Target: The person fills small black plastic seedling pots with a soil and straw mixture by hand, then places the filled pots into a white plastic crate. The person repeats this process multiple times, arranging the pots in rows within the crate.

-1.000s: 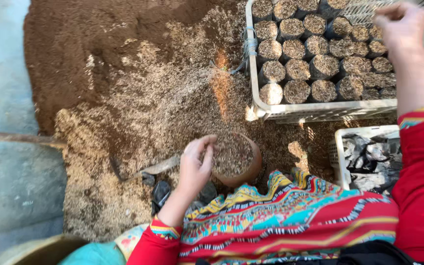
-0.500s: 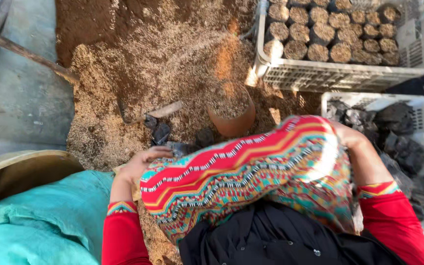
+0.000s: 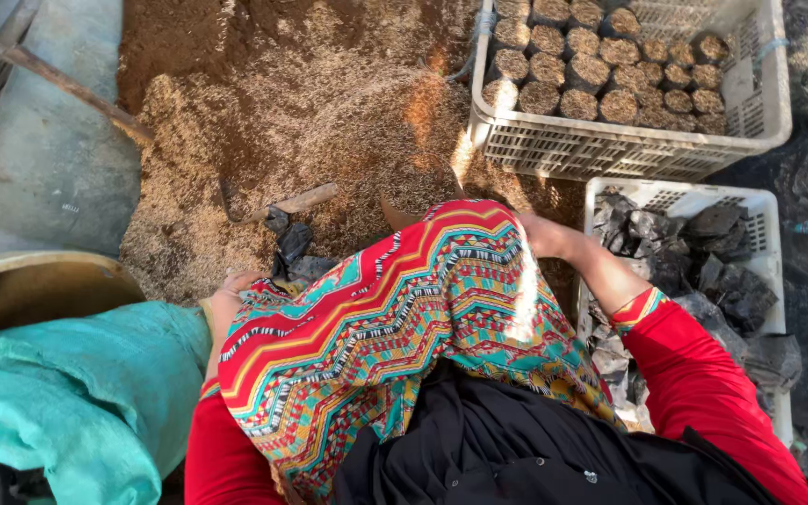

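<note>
Looking down, you see one big heap of soil and husk mix (image 3: 310,122) that fills the far middle of the scene, brown at the far side and pale and strawy nearer to you. At the far right stands one white plastic crate (image 3: 628,150), and it carries small filled pots (image 3: 577,70) in rows; about twenty of them show, and the far edge of the picture cuts off more. Nearer on the right is a second white crate (image 3: 759,210) with crumpled empty black bags (image 3: 694,252) inside, too many and too tangled to count. On the near left lies one teal sack (image 3: 77,393), with one round tan basin (image 3: 30,285) just behind it. One wooden handle (image 3: 67,89) runs slanted at the far left.

Your knee, under the zigzag patterned cloth (image 3: 404,318), hides most of both hands. Your left hand (image 3: 226,297) rests at the near edge of the heap, just beside a few loose black bags (image 3: 292,252) and one small wooden-handled tool (image 3: 296,201); I cannot tell if the fingers are closed. Your right hand (image 3: 540,234) reaches behind the knee toward the heap, and its grip is hidden too.
</note>
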